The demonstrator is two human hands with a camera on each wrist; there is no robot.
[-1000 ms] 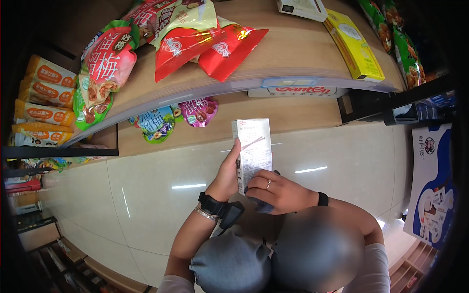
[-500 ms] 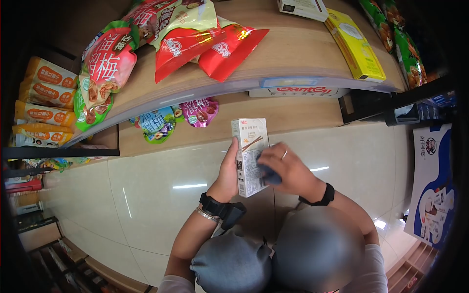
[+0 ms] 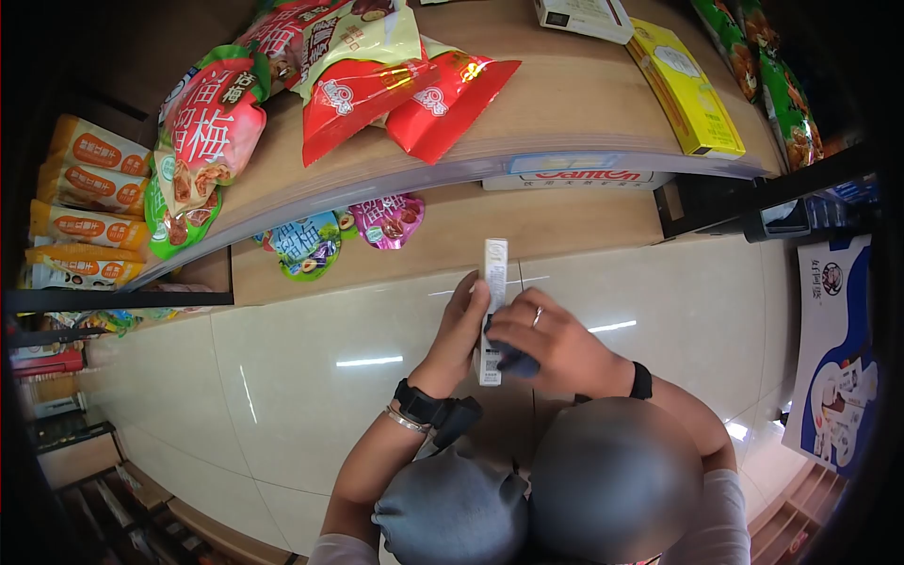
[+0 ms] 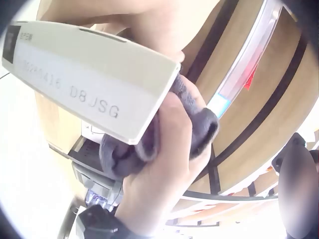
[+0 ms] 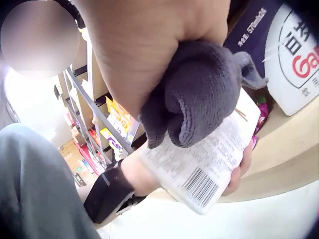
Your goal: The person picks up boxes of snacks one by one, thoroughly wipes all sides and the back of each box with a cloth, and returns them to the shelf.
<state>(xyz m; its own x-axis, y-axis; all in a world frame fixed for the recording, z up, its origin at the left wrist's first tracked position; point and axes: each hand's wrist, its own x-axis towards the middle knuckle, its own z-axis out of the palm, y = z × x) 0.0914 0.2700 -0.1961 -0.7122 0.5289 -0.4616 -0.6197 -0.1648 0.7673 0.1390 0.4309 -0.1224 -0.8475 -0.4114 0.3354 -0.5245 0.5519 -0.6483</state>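
Observation:
My left hand (image 3: 457,325) grips a slim white snack box (image 3: 493,264) that stands upright over the floor, its narrow side turned to the head camera. On the other side, my right hand (image 3: 560,344) holds a bunched dark grey-purple knitted cloth (image 3: 513,361) up against the box. In the right wrist view the cloth (image 5: 204,94) overlaps the printed face with a barcode (image 5: 201,186), and left fingertips (image 5: 234,184) curl round the box's edge. Stamped lettering "D8JSG" shows on a narrow side of the box (image 4: 94,74) in the left wrist view.
A wooden shelf (image 3: 556,104) ahead carries red snack bags (image 3: 452,108), a pink plum bag (image 3: 221,118) and a yellow box (image 3: 683,89). Below it lie small pouches (image 3: 388,221) and a white carton (image 3: 574,179). My knees (image 3: 452,508) are close beneath my hands.
The box has turned from its broad printed face to its narrow side and shifted slightly right. The right hand and cloth have moved from its lower end to its right side.

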